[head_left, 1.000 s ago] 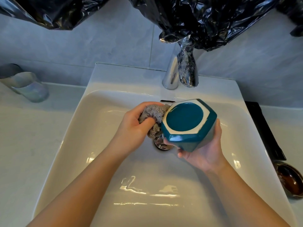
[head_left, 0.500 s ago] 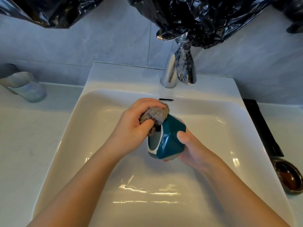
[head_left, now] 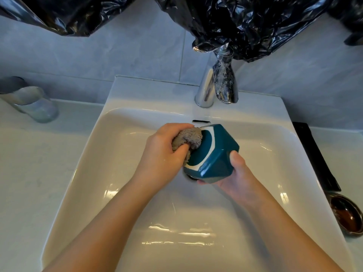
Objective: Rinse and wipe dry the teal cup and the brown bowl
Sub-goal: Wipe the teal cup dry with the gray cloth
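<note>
While both bare hands meet over the middle of a white sink [head_left: 110, 154], the teal cup [head_left: 214, 160] is held in the air just above the drain [head_left: 191, 177], tipped on its side with its white-ringed end face turned toward 10 o'clock. The right hand [head_left: 235, 179] cradles the cup from below at 4 o'clock, thumb curled over the upper edge and the other fingers wrapped underneath. The left hand [head_left: 163, 154] comes in from 8 o'clock; its fingers [head_left: 172, 127] are curled tightly round a bunched grey cloth [head_left: 188, 139], pressing it against the cup's end face.

A chrome tap [head_left: 206, 89] stands on the sink's back rim at 12 o'clock, well apart from the cup, under crumpled black plastic sheeting [head_left: 245, 22] hanging on the tiled wall. Toward 6 o'clock a broad stretch of basin floor lies between the two forearms. The basin's side walls at 9 and 3 o'clock stand well away from both hands.

On the pale bench [head_left: 29, 173], a frosted glass tumbler [head_left: 33, 103] sits at 10 o'clock near the wall. At 3 o'clock a long black strip [head_left: 314, 154] runs just beside the sink's right rim. The brown bowl [head_left: 345, 214] rests on the bench at 4 o'clock, beside the strip's near end, close to the picture's right edge.
</note>
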Action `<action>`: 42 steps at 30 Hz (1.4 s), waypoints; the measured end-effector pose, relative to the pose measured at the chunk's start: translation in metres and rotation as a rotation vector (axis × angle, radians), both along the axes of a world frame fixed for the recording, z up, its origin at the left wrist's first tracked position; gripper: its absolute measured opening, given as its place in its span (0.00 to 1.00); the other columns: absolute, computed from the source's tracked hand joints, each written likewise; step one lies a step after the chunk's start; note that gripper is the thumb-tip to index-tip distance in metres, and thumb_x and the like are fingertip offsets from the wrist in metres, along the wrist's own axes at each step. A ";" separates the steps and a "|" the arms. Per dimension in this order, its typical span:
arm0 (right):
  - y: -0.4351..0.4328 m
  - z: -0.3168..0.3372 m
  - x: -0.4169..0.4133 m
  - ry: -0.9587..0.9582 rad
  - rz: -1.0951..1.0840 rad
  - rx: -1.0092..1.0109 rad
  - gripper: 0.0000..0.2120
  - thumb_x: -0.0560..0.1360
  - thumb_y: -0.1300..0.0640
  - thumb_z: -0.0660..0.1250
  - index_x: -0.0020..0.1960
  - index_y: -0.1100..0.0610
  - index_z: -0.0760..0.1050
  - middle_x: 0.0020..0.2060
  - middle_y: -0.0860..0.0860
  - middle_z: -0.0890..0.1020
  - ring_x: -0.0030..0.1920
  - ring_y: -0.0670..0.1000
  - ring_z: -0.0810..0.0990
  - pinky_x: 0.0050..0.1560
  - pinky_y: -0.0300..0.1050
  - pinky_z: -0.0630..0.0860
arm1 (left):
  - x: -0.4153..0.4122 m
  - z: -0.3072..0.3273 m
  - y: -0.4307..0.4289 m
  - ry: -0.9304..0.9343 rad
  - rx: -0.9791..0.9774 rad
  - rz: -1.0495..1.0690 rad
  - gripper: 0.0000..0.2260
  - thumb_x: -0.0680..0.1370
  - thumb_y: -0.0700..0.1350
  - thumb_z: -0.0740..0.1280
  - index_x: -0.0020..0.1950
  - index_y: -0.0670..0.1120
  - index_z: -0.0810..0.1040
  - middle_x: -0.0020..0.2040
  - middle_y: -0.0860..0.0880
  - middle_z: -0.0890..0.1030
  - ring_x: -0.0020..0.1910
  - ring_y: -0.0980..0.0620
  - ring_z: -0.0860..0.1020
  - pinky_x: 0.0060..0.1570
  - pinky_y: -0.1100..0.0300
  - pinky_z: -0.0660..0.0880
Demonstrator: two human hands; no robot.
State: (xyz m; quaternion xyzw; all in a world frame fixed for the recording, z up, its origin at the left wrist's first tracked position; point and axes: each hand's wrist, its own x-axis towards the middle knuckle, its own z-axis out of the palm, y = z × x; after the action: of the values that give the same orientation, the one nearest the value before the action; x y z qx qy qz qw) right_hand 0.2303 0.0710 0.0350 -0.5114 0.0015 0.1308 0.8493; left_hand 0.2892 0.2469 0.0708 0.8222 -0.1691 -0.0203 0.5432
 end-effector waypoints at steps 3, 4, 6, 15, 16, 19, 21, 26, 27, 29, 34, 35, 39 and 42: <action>0.003 0.000 0.002 -0.005 -0.054 -0.088 0.50 0.65 0.36 0.75 0.75 0.60 0.58 0.65 0.66 0.72 0.58 0.60 0.78 0.44 0.52 0.80 | -0.002 0.001 0.000 -0.056 0.018 -0.022 0.18 0.71 0.34 0.66 0.57 0.51 0.81 0.53 0.55 0.81 0.51 0.59 0.77 0.53 0.58 0.76; 0.004 -0.001 0.002 -0.011 -0.073 -0.117 0.49 0.64 0.37 0.76 0.75 0.57 0.58 0.66 0.66 0.71 0.59 0.61 0.77 0.45 0.55 0.80 | -0.003 0.002 0.000 -0.074 0.014 -0.033 0.18 0.71 0.36 0.65 0.57 0.51 0.80 0.53 0.56 0.81 0.51 0.59 0.77 0.53 0.58 0.77; 0.003 -0.004 0.003 -0.026 -0.114 -0.139 0.47 0.65 0.38 0.76 0.75 0.55 0.60 0.67 0.65 0.71 0.62 0.66 0.75 0.48 0.61 0.79 | -0.005 0.004 0.000 -0.092 -0.007 -0.077 0.19 0.70 0.38 0.64 0.58 0.51 0.80 0.53 0.57 0.81 0.52 0.59 0.78 0.52 0.58 0.77; -0.004 -0.002 0.000 0.011 -0.146 0.086 0.48 0.68 0.36 0.72 0.74 0.64 0.59 0.62 0.62 0.73 0.59 0.60 0.74 0.50 0.56 0.75 | -0.001 0.002 0.004 -0.255 -0.023 -0.371 0.23 0.66 0.25 0.66 0.56 0.44 0.82 0.57 0.52 0.78 0.59 0.58 0.76 0.59 0.62 0.73; -0.005 -0.001 0.000 0.023 -0.136 0.107 0.48 0.67 0.35 0.73 0.74 0.64 0.60 0.62 0.61 0.73 0.60 0.60 0.73 0.51 0.56 0.74 | -0.001 0.002 0.005 -0.275 -0.006 -0.376 0.23 0.66 0.25 0.66 0.56 0.44 0.82 0.57 0.53 0.78 0.59 0.59 0.76 0.59 0.63 0.73; -0.004 0.001 0.000 0.026 -0.079 0.163 0.41 0.67 0.36 0.73 0.71 0.58 0.68 0.62 0.58 0.77 0.60 0.57 0.76 0.53 0.54 0.77 | 0.002 -0.001 0.007 -0.345 0.066 -0.351 0.23 0.66 0.26 0.67 0.57 0.45 0.82 0.59 0.53 0.77 0.60 0.57 0.75 0.59 0.62 0.73; -0.002 0.002 0.000 0.015 -0.025 0.154 0.36 0.69 0.36 0.72 0.68 0.56 0.72 0.60 0.56 0.79 0.57 0.55 0.79 0.48 0.50 0.80 | 0.004 -0.004 0.007 -0.366 0.105 -0.293 0.23 0.66 0.27 0.66 0.57 0.45 0.82 0.59 0.51 0.77 0.60 0.56 0.75 0.60 0.62 0.73; 0.008 -0.003 0.005 -0.007 -0.022 -0.030 0.47 0.69 0.38 0.73 0.74 0.63 0.58 0.63 0.69 0.71 0.57 0.61 0.75 0.46 0.53 0.77 | -0.001 -0.008 0.001 -0.273 0.025 -0.090 0.20 0.68 0.31 0.64 0.57 0.46 0.81 0.56 0.51 0.78 0.55 0.57 0.76 0.57 0.64 0.74; 0.009 -0.004 0.006 -0.007 -0.048 -0.060 0.48 0.67 0.39 0.75 0.74 0.63 0.57 0.64 0.71 0.69 0.58 0.63 0.74 0.48 0.55 0.77 | -0.001 -0.008 0.000 -0.244 0.007 -0.067 0.20 0.69 0.31 0.64 0.57 0.46 0.81 0.56 0.52 0.79 0.55 0.58 0.76 0.55 0.62 0.75; 0.009 -0.007 0.007 -0.019 -0.112 -0.100 0.48 0.65 0.40 0.77 0.74 0.59 0.59 0.66 0.69 0.69 0.61 0.66 0.73 0.52 0.59 0.76 | -0.002 -0.007 -0.001 -0.201 -0.030 -0.067 0.20 0.70 0.32 0.64 0.58 0.47 0.80 0.55 0.53 0.80 0.54 0.59 0.76 0.54 0.59 0.77; 0.004 -0.009 0.008 -0.035 -0.201 -0.053 0.46 0.67 0.44 0.77 0.74 0.61 0.59 0.67 0.69 0.68 0.65 0.70 0.70 0.59 0.68 0.73 | -0.001 -0.003 0.000 -0.168 -0.091 -0.182 0.22 0.68 0.32 0.62 0.58 0.45 0.80 0.55 0.53 0.80 0.56 0.57 0.77 0.55 0.57 0.77; 0.002 -0.008 0.008 -0.027 -0.203 -0.023 0.46 0.68 0.45 0.76 0.74 0.63 0.57 0.67 0.70 0.68 0.65 0.70 0.70 0.57 0.68 0.74 | 0.000 -0.003 0.001 -0.180 -0.084 -0.221 0.22 0.67 0.31 0.62 0.58 0.44 0.80 0.56 0.52 0.80 0.56 0.56 0.77 0.55 0.57 0.77; -0.007 -0.006 0.005 0.011 -0.201 0.107 0.48 0.69 0.41 0.74 0.76 0.65 0.55 0.66 0.68 0.70 0.61 0.64 0.73 0.50 0.58 0.77 | 0.006 -0.005 0.007 -0.262 0.001 -0.394 0.24 0.65 0.27 0.63 0.57 0.43 0.81 0.57 0.50 0.79 0.59 0.57 0.77 0.59 0.61 0.73; -0.009 -0.003 0.003 0.043 -0.122 0.191 0.45 0.66 0.39 0.76 0.73 0.62 0.64 0.62 0.61 0.77 0.58 0.59 0.78 0.49 0.53 0.79 | 0.008 -0.009 0.009 -0.339 0.080 -0.389 0.23 0.65 0.27 0.66 0.57 0.44 0.82 0.58 0.53 0.77 0.59 0.59 0.76 0.58 0.65 0.73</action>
State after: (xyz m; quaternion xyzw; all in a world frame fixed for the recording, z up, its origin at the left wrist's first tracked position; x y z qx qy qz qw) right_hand 0.2331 0.0617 0.0324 -0.4241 0.0386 0.0894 0.9003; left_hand 0.2976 0.2560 0.0618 0.7868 -0.4115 0.0069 0.4599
